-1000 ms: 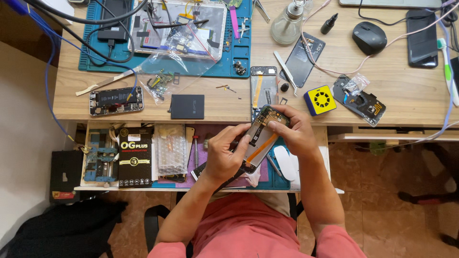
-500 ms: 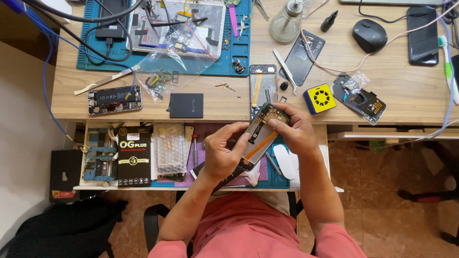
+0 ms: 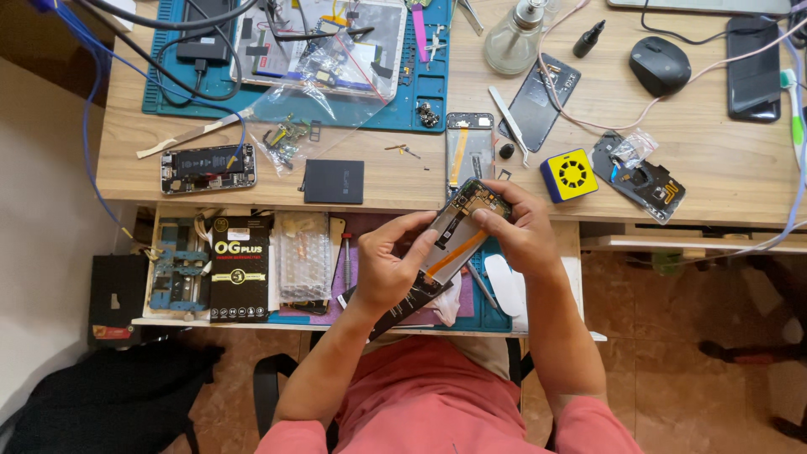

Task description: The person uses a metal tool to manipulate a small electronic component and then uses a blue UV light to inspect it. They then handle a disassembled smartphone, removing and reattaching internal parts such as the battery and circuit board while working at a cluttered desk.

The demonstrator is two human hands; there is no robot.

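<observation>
Head view: opened phone (image 3: 458, 240) pinched between both hands above the pulled-out drawer (image 3: 252, 315), just below the desk edge (image 3: 252, 195). Left hand (image 3: 391, 269) closed round the lower body; right hand (image 3: 521, 231) closed on the top end, fingertips at the camera corner. Scarcely shifted from half a second ago: probing goes on, nothing freed.

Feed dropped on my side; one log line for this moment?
left hand: grips opened phone | right hand: fingertips at its top end | below: pulled-out drawer | desk: spare parts
</observation>
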